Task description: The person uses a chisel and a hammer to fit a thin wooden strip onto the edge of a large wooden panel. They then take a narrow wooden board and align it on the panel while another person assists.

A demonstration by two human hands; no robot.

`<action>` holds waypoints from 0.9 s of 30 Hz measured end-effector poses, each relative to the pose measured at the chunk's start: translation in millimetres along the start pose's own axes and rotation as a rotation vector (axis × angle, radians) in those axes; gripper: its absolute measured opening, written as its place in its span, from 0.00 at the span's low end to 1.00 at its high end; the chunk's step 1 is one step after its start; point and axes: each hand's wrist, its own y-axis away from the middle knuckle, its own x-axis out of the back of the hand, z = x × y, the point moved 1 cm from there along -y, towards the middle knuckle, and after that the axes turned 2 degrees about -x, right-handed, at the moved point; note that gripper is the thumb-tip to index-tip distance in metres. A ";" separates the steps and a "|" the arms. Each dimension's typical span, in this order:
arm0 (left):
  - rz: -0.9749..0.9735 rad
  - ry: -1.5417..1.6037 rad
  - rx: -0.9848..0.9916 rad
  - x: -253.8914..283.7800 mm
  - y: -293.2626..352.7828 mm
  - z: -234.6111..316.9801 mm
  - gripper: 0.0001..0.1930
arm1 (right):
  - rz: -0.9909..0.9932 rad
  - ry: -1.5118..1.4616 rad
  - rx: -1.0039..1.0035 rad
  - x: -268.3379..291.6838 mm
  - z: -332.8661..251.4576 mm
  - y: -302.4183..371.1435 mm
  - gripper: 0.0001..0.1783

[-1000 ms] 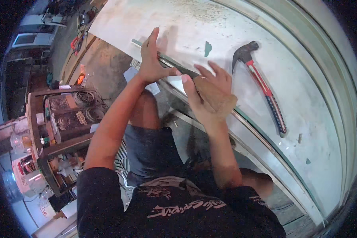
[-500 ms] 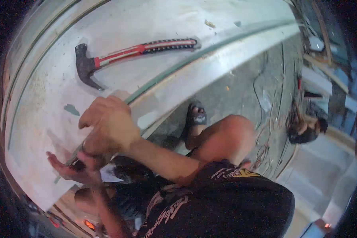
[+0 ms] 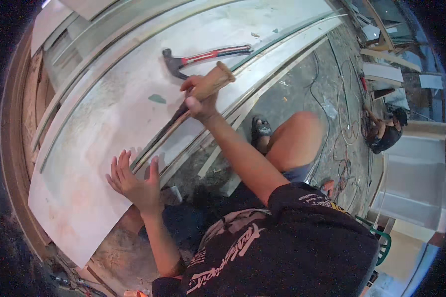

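Note:
A chisel [image 3: 214, 80] with a thick wooden handle, frayed at its butt, is gripped in my right hand [image 3: 201, 103]. Its dark blade points down-left along the narrow edging strip [image 3: 176, 127] of a white panel [image 3: 84, 198]. My left hand [image 3: 139, 187] rests near the lower end of that strip, fingers spread and holding nothing I can see. A claw hammer [image 3: 215, 53] with a red, white and dark handle lies on the panel, just beyond my right hand. A small green scrap [image 3: 157, 98] sits on the panel left of the chisel.
Long rails [image 3: 91, 72] border the panel's far left side. Cables [image 3: 349, 114] trail over the concrete floor [image 3: 297, 94] to the right, near my sandalled foot [image 3: 260, 127]. Another person [image 3: 387, 131] crouches at the far right, below stacked boards [image 3: 384, 73].
My right hand has moved up and right from beside my left hand, and the chisel in it now shows clearly. My left hand has turned, fingers spread. The view has shifted.

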 end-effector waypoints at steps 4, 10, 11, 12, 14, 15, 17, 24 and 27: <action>0.051 -0.129 -0.085 7.8 10.7 -57.7 0.23 | -0.016 -0.064 -0.049 -10.2 -4.0 0.6 0.38; 0.146 -0.045 -0.108 -8.3 17.9 -65.0 0.19 | -0.154 0.231 -0.084 -6.6 57.0 9.1 0.31; 0.168 0.028 -0.130 -8.9 13.4 -62.0 0.19 | -0.031 -0.129 -0.123 -4.3 55.2 8.8 0.29; 0.155 0.033 -0.106 -0.1 11.9 -64.0 0.19 | -0.057 -0.225 -0.058 -11.8 28.2 8.8 0.27; 0.198 0.035 -0.112 0.9 15.1 -68.4 0.19 | -0.110 -0.251 -0.191 -15.1 -11.7 10.9 0.17; 0.185 0.043 -0.093 2.1 16.1 -70.4 0.20 | -0.097 -0.320 -0.233 -25.2 -35.1 16.4 0.15; 0.187 0.015 -0.067 4.0 17.6 -72.4 0.20 | -0.149 -0.347 -0.208 -33.0 -68.7 15.9 0.15; 0.176 0.015 -0.057 3.6 21.3 -70.9 0.21 | -0.522 -0.487 -0.367 -80.3 -159.8 31.1 0.16; 0.196 -0.025 -0.085 -3.7 19.8 -77.6 0.20 | -0.612 -0.376 0.047 -109.6 -159.3 44.0 0.06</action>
